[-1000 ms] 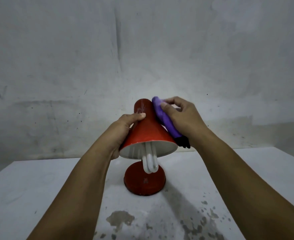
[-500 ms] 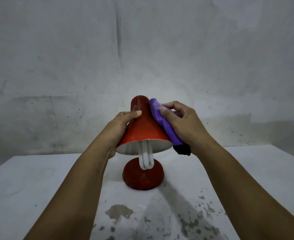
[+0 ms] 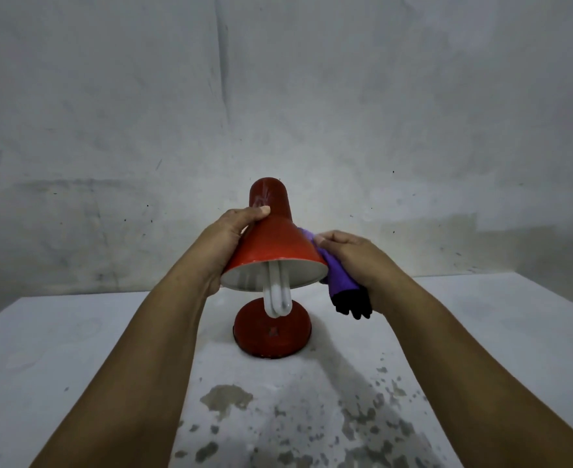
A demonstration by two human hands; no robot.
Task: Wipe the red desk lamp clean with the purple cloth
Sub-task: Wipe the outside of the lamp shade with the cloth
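- Red desk lamp (image 3: 273,246): on white table (image 3: 76,349).
- Left hand (image 3: 226,243): fingers curled round shade, 9 o'clock side.
- Right hand (image 3: 352,256): fingers together, pinching purple cloth (image 3: 337,276) at shade's 3 o'clock.

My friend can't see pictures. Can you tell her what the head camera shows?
A person's right hand presses a purple cloth against the right side of a red desk lamp shade, while the left hand grips the shade's other side. The lamp stands on a stained white table by a grey wall, its white bulb poking out below the shade.
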